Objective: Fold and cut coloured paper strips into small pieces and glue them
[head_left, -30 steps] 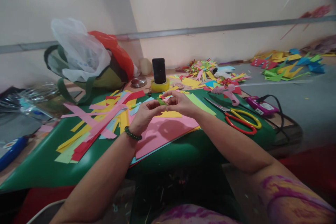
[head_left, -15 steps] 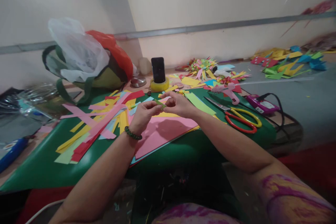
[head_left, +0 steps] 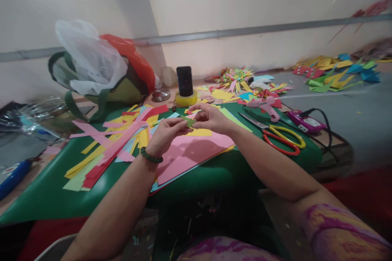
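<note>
A small piece of green paper (head_left: 189, 121) is pinched between my two hands, above a stack of coloured sheets. My left hand (head_left: 168, 132), with a green bead bracelet (head_left: 151, 155) at the wrist, grips its left side. On the other side my right hand (head_left: 212, 119) has thumb and fingers closed on it. Beneath them lies a pink sheet (head_left: 192, 157) atop the stack. Left of my hands, pink, red, yellow and light green paper strips (head_left: 113, 144) are heaped across one another. Scissors (head_left: 280, 136) with red and yellow handles rest to the right.
A pink glue gun (head_left: 266, 106) lies behind the scissors, beside a purple box (head_left: 306, 123) with a black cable. At the back a phone (head_left: 184, 81) stands on a yellow tape roll (head_left: 186, 100). A bag (head_left: 118, 89) with plastic bags fills the back left.
My hands have drawn slightly apart, and more of the green paper shows between the fingers. My left wrist has shifted a little left. Other things look unmoved.
</note>
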The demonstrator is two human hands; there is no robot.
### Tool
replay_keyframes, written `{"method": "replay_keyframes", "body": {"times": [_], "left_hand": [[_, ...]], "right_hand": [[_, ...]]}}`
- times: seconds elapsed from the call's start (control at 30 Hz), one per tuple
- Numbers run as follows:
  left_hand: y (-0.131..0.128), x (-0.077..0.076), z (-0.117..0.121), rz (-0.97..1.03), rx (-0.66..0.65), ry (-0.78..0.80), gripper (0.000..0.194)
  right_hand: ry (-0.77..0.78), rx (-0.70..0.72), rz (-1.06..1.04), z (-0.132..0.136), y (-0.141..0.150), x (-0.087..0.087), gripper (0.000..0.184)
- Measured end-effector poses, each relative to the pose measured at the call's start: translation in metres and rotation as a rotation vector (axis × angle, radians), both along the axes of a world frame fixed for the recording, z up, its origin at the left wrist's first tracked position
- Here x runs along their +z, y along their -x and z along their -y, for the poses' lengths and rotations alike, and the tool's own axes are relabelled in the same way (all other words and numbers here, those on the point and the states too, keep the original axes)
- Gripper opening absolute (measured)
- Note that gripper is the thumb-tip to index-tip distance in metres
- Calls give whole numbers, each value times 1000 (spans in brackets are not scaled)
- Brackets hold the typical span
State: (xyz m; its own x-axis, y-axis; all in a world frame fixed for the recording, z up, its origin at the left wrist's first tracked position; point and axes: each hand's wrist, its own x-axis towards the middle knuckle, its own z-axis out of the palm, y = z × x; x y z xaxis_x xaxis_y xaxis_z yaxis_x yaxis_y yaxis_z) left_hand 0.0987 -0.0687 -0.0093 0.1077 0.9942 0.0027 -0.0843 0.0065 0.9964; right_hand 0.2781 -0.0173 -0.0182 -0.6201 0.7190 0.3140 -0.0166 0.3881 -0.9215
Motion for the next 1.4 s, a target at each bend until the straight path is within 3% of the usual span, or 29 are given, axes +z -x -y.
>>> {"method": "replay_keyframes", "body": {"times": [0.13, 0.27, 0.37, 0.47, 0.53, 0.7, 0.87, 0.97, 1.07, 1.4], "left_hand": [[0, 1, -1, 27, -8, 6, 23], [1, 0, -2, 113, 113, -45, 23], [0, -1, -3, 83, 244, -143, 25], [-1, -2, -2, 46, 316, -224, 25], [-2, -2, -2, 62, 333, -248, 25], [-3, 0, -2, 149, 327, -225, 28], [-4, 1, -1, 80, 195, -97, 55], [-5, -1, -1, -9, 160, -92, 41], [-4, -3, -3, -4, 193, -85, 34], [-3, -5, -5, 38, 207, -70, 38]], "right_hand": [[-112, -7, -7, 4, 1, 0, 34], [-183, -63, -49, 2, 2, -1, 14], [-72, -113, -132, -2, 0, 0, 8], [134, -113, -172, -4, 0, 2, 16], [160, -137, -174, -4, 1, 1, 21], [55, -208, -219, -5, 6, -3, 32], [-67, -274, -154, -2, 9, -6, 39], [-171, -297, -91, 3, 10, -6, 40], [-180, -283, -81, 5, 9, -4, 39], [-126, -323, -58, 2, 5, -4, 32]]}}
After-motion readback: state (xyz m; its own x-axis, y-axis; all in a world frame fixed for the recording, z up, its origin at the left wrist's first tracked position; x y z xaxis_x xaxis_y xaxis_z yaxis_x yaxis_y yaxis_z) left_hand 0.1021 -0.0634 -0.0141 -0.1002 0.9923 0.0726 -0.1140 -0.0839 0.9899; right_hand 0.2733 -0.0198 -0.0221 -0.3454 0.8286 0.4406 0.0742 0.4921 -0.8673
